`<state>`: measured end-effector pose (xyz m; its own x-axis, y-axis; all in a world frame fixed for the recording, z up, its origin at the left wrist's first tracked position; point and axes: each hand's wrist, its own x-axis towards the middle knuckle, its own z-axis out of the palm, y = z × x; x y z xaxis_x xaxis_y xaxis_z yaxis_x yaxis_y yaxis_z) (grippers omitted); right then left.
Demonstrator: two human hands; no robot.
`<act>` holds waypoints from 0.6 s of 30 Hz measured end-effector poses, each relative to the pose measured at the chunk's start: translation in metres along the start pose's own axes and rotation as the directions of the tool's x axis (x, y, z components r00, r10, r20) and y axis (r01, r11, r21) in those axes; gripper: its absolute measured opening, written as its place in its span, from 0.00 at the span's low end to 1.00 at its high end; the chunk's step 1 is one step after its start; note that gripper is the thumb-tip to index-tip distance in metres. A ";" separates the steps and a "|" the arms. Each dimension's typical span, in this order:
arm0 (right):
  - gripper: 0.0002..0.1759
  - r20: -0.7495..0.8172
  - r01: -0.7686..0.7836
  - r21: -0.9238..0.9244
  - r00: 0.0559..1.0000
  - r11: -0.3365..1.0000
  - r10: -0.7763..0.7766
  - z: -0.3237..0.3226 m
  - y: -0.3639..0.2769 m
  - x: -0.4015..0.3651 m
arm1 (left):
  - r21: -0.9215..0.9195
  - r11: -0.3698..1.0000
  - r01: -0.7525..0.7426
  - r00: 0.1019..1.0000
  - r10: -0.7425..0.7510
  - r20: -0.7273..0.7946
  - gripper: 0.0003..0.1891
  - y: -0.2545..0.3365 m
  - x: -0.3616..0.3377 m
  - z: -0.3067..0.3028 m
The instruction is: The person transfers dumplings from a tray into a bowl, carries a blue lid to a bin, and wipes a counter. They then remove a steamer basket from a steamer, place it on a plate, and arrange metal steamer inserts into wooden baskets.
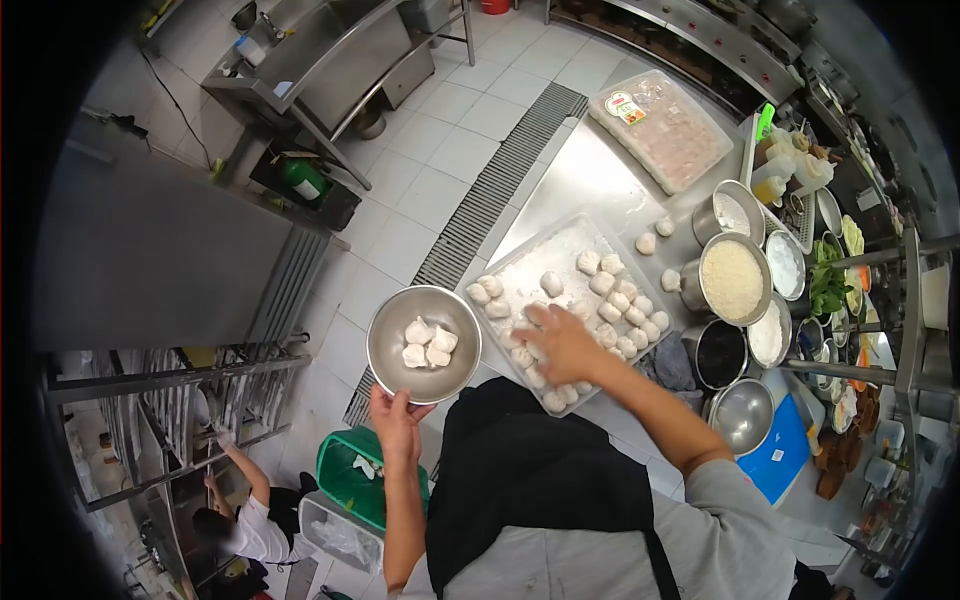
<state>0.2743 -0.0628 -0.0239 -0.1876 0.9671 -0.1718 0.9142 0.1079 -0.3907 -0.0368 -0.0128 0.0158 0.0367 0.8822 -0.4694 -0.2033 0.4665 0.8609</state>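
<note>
My left hand grips the near rim of a round steel bowl, thumb over the edge. Several white, flour-dusted dough balls sit in the bottom of this bowl. To the right, my right hand reaches palm-down over a clear plastic tray of similar balls. Its fingers look spread, just above or touching the balls at the tray's left side; their tips are partly blurred. Rows of white balls fill the tray's right side, and a few lie at its left corner. Flour coats the tray's floor.
Loose balls lie on the steel table beyond the tray. A lidded plastic box stands farther back. Steel pots of crumbs and white powder line the right. A green basket is at lower left, near another person.
</note>
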 end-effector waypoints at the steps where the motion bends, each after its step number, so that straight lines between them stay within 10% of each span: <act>1: 0.31 -0.002 0.002 -0.001 1.000 1.000 -0.002 0.004 -0.003 -0.002 | -0.004 1.000 0.011 1.000 -0.011 0.013 0.09 0.000 0.001 0.000; 18: 0.26 -0.217 -0.210 0.156 0.946 0.965 0.241 0.010 0.006 0.022 | -0.031 0.999 0.016 0.998 -0.014 0.059 0.06 -0.003 -0.004 0.020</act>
<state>0.2722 -0.0433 -0.0395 0.1210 0.9908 -0.0610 0.8656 -0.1354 -0.4821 -0.0166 -0.0164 0.0192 0.0976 0.8777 -0.4692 -0.2327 0.4785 0.8467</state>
